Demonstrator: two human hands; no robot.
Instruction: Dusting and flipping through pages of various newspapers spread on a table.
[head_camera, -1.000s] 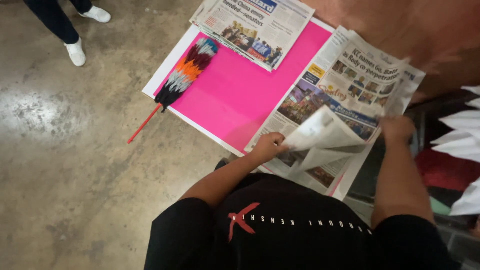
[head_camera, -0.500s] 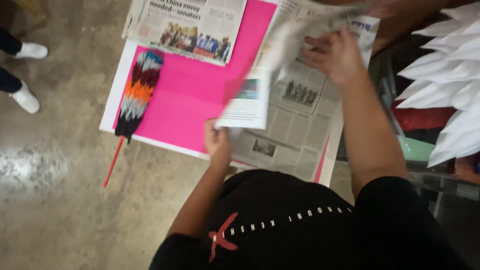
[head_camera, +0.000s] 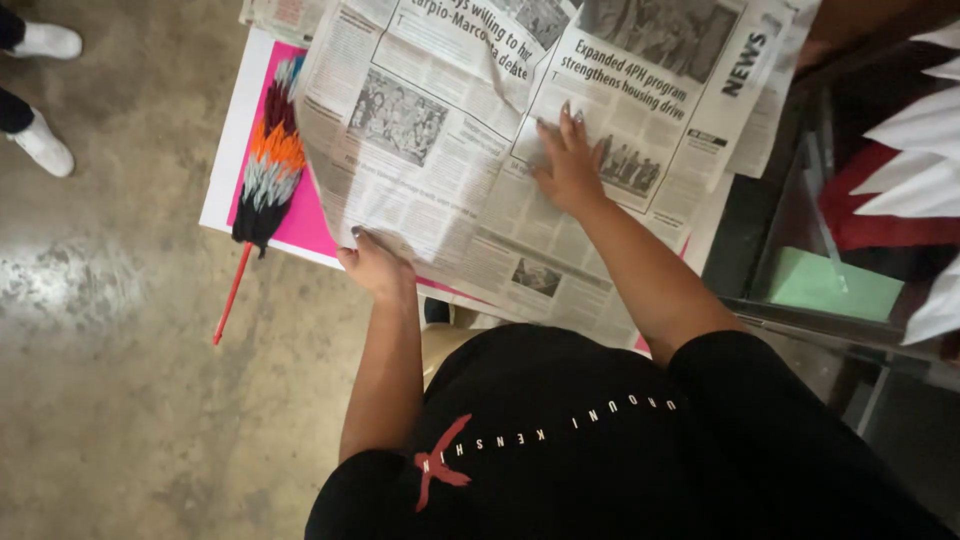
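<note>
We see an opened newspaper (head_camera: 470, 150) spread across the upper middle of the frame, covering most of a pink sheet (head_camera: 305, 225) on a white bench (head_camera: 222, 170). Our right hand (head_camera: 568, 160) lies flat on the page, fingers spread and pressing down. Our left hand (head_camera: 375, 265) pinches the paper's lower edge at centre left. A multicoloured feather duster (head_camera: 270, 170) with a red handle lies on the pink sheet at upper left, just beside the newspaper
</note>
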